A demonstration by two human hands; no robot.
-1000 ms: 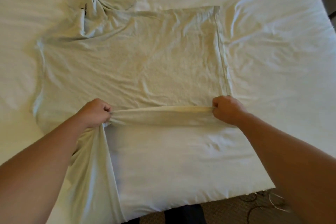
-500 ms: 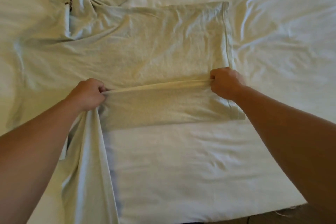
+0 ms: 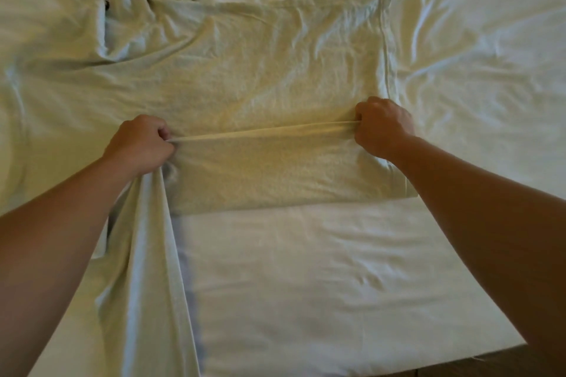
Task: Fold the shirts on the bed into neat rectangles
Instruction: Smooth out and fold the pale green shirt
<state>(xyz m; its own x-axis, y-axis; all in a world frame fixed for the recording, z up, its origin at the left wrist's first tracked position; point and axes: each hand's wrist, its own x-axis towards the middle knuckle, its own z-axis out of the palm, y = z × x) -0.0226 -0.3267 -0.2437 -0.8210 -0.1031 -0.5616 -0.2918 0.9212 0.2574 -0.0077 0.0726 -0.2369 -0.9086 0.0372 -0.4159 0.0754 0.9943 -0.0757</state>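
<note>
Your left hand (image 3: 139, 144) and right hand (image 3: 382, 128) each pinch the near edge of the pale T-shirt (image 3: 245, 70) spread on the bed (image 3: 337, 269), fingers curled tight. It looks light and limp; grip the edge's ends, keeping it taut.

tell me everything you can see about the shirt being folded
The shirt is pale green, soft, wrinkled knit, spread flat on the white bed sheet. Its near side is doubled over the body. The left hand and right hand each grip that lifted edge, stretched taut between them. A small dark mark sits near the collar at upper left.
</note>
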